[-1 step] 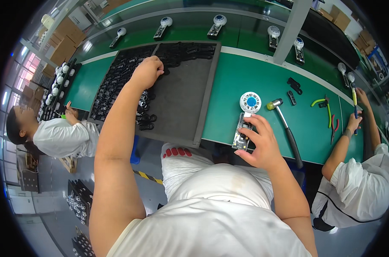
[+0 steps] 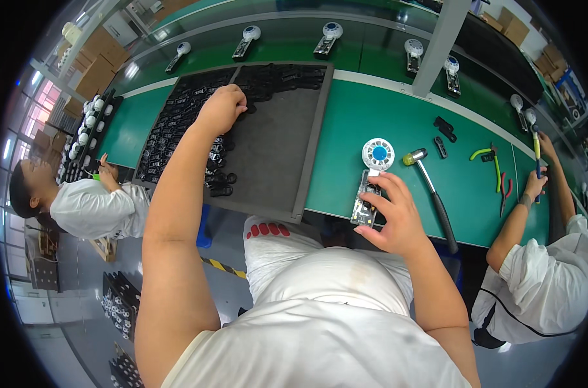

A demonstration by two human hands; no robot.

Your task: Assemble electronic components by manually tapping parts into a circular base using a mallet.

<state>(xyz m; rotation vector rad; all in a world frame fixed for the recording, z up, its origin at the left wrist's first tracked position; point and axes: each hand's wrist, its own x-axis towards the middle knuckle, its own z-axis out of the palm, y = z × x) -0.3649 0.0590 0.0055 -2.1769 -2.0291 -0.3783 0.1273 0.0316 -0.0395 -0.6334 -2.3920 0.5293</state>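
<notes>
My right hand (image 2: 397,216) grips the body of a partly assembled handheld fan (image 2: 379,155) at the table's near edge. Its white round head has a blue centre, and the lower body shows exposed electronics. My left hand (image 2: 223,108) is over the dark tray (image 2: 268,161), with its fingers drawn together among black plastic parts (image 2: 177,119). Whatever lies between those fingertips is hidden. The black parts cover the tray's left side and far end. To the right of the fan lies a hammer (image 2: 440,207) with a yellow-tipped head and black grip.
Loose black pieces (image 2: 444,129), green-handled cutters (image 2: 498,168) and red-handled pliers (image 2: 506,194) lie on the green table (image 2: 352,110). Several similar fans (image 2: 329,39) line the far belt behind a metal post (image 2: 441,48). A co-worker (image 2: 540,258) works at right, another person (image 2: 87,200) at left.
</notes>
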